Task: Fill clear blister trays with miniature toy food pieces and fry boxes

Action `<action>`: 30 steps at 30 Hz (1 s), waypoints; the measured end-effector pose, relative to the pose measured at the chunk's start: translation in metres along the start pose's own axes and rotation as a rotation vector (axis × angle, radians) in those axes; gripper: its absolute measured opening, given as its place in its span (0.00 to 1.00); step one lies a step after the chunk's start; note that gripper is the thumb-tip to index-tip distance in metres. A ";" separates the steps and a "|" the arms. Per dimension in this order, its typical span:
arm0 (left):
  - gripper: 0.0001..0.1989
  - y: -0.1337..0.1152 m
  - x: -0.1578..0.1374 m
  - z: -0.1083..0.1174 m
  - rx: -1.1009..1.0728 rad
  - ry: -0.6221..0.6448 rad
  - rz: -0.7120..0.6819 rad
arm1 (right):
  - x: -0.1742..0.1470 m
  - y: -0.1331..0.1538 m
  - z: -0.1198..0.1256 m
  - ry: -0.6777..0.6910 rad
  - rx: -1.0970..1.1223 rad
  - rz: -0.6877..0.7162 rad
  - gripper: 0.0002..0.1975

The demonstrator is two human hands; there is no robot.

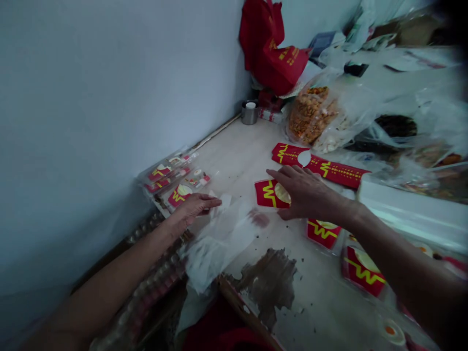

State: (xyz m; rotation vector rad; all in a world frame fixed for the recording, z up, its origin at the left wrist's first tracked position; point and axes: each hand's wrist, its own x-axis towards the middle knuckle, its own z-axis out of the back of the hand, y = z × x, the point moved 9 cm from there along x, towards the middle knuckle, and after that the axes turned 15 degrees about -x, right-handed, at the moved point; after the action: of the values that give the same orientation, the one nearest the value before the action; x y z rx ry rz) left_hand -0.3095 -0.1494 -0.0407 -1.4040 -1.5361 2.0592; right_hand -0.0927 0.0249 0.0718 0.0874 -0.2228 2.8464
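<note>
Left hand [194,206] pinched the bag [219,243], right hand [310,194] gripped a carton [264,193]; I flagged a snag risk: limp plastic, carton corners.

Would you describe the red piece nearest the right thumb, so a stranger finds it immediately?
On the pale tabletop, find the right hand. Between its thumb and fingers shows a small red piece with one yellow zigzag. The long strip beyond has two; similar packs lie away from these fingers.

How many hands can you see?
2: the left hand by the clear plastic bag, and the right hand at a red-and-yellow piece.
</note>
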 end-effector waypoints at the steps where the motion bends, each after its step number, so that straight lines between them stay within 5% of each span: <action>1: 0.18 -0.001 -0.004 -0.003 0.011 -0.001 -0.027 | -0.007 0.002 0.004 -0.020 0.009 -0.008 0.48; 8: 0.19 -0.007 -0.032 -0.046 0.073 0.078 -0.174 | -0.031 0.009 0.027 -0.147 -0.034 -0.073 0.51; 15: 0.22 0.021 -0.027 -0.070 0.109 0.260 -0.058 | -0.051 -0.006 0.024 -0.138 -0.063 -0.219 0.50; 21: 0.18 0.018 -0.026 -0.069 0.048 0.173 -0.078 | -0.060 -0.007 0.011 -0.115 -0.039 -0.213 0.51; 30: 0.17 -0.002 -0.038 -0.090 0.240 0.074 -0.269 | -0.058 0.007 0.015 -0.146 -0.116 -0.196 0.50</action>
State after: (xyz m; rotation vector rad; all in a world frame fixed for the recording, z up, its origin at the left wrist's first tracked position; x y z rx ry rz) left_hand -0.2202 -0.1161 -0.0182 -1.1075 -1.3148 1.9303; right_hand -0.0386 0.0001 0.0810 0.2778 -0.3877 2.6278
